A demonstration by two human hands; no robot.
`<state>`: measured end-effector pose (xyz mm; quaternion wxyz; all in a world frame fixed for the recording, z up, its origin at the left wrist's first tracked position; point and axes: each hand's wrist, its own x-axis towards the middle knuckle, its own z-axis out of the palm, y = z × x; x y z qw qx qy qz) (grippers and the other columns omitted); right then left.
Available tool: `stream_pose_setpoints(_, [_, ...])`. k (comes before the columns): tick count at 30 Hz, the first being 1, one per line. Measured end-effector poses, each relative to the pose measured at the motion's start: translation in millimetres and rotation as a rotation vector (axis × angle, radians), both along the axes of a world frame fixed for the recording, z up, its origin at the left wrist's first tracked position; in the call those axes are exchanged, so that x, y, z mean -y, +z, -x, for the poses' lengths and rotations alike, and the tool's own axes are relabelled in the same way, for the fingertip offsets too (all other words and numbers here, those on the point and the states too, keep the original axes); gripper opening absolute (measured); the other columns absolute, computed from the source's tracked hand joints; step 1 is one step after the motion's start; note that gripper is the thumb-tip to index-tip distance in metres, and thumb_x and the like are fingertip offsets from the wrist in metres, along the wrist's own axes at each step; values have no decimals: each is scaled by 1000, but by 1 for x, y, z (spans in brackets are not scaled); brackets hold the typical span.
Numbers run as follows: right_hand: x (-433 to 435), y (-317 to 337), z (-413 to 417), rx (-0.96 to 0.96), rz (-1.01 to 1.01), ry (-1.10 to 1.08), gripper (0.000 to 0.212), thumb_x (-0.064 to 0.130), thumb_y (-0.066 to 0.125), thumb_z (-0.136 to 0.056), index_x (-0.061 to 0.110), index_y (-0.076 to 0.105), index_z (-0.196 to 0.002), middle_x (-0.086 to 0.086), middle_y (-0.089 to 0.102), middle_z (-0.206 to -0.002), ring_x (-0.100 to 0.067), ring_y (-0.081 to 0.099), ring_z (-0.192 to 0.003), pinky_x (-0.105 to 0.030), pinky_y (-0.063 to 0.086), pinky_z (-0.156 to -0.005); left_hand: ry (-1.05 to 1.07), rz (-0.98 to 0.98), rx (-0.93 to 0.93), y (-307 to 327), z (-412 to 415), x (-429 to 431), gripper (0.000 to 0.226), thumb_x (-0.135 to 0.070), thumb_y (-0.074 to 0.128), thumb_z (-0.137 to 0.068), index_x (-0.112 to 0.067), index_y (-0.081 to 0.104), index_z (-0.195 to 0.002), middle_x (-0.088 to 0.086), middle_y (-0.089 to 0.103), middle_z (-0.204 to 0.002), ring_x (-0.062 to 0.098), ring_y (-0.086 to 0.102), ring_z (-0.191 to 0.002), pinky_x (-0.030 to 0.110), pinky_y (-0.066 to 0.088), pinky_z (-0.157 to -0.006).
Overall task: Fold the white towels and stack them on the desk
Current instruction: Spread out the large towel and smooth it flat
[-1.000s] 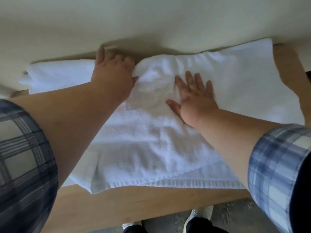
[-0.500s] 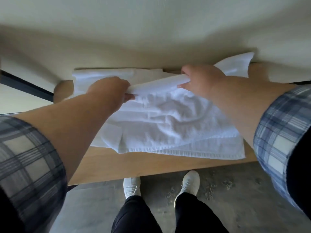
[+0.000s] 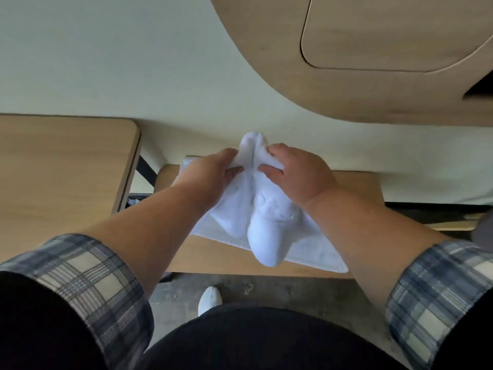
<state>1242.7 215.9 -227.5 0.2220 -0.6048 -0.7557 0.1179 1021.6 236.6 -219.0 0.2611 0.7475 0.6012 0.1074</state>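
My left hand [image 3: 210,173] and right hand [image 3: 300,176] each pinch the top of a white towel [image 3: 262,231], held bunched over a second towel [image 3: 309,256] that lies flat on the desk [image 3: 210,259]. With both grips so close together, the cloth could sag unevenly and fold crooked, or drag the second towel askew.
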Motion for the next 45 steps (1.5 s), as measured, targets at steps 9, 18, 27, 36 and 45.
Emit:
stream_pose_setpoints(9, [24,84,54,-171,-187,213,31,45,62,-95,18,64,-109,-1,63,-82,-25,58,-75,-37,46,-64,166,-291,-109,102,41,67,27,-57,46,-96,-34,50,-110,-5,61,-86,24,56,-75,31,36,-59])
stream_pose_setpoints(18, [65,153,177,-146,-329,400,31,50,58,-93,21,64,-104,1,63,-80,-24,57,-74,-37,45,-63,338,-429,-153,170,164,146,27,-57,46,-96,-33,51,-108,-8,56,-79,24,53,-73,32,36,-57])
stream_pose_setpoints(27, [124,203,368,-151,-457,382,24,47,55,-96,24,62,-94,8,57,-76,-18,53,-70,-36,40,-60,315,-567,-217,230,353,205,27,-51,46,-98,-29,53,-113,-4,61,-87,25,54,-79,33,36,-64])
stream_pose_setpoints(36, [133,198,554,-149,-436,424,24,39,61,-96,15,68,-99,-6,64,-82,-30,60,-76,-39,44,-64,316,-516,-331,236,535,220,23,-48,46,-98,-30,52,-111,-3,59,-86,28,53,-80,37,42,-67])
stream_pose_setpoints(45, [46,168,704,-148,-360,547,24,42,56,-98,20,64,-96,4,57,-79,-24,59,-77,-34,35,-64,394,-454,-507,220,681,152,21,-50,44,-100,-30,44,-93,0,59,-81,30,58,-77,42,49,-71])
